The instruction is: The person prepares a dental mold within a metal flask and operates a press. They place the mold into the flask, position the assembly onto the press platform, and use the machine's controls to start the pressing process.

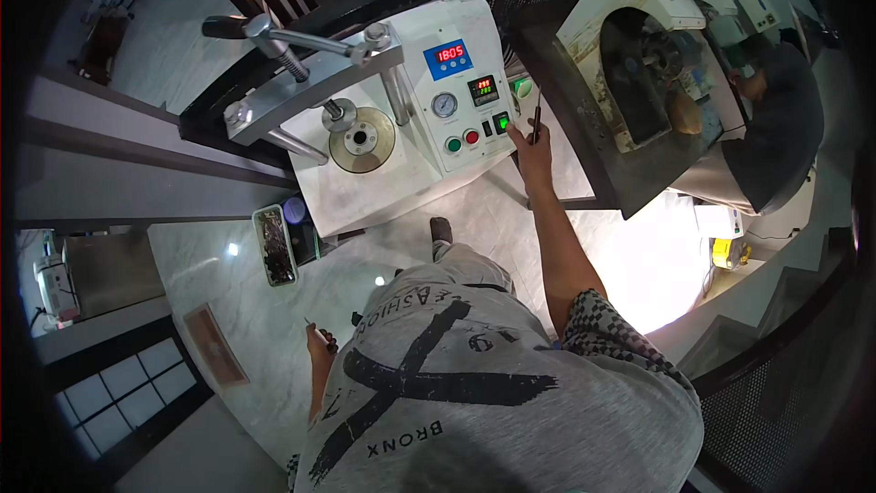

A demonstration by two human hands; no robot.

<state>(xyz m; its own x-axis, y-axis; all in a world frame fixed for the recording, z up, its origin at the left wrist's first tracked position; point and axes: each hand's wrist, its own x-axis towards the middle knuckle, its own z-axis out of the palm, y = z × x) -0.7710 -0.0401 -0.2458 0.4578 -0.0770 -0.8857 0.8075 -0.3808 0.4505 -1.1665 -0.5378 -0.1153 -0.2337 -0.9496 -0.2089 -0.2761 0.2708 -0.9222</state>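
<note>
A white press machine [429, 160] stands before me, with two small displays, a round gauge and several buttons on its sloped panel. My right hand [534, 153] is raised to the panel's right edge, thumb at or very close to a green-lit rocker switch [502, 122]. Upright in its closed fingers is a slim, dark-handled tool [536, 124] with a thin tip. Down by my left side, my left hand [320, 347] is closed around a small, thin, pointed tool [311, 327]; its kind is too small to tell. A screw clamp [301, 68] spans a round metal mold [363, 139] on the machine.
On the floor left of the machine lies a white tray [262, 242] of dark bits, beside a purple round container [294, 210]. A dark bench [584, 160] at the right bears a stained white housing [584, 23]. Beyond it a person [776, 119] bends over the work.
</note>
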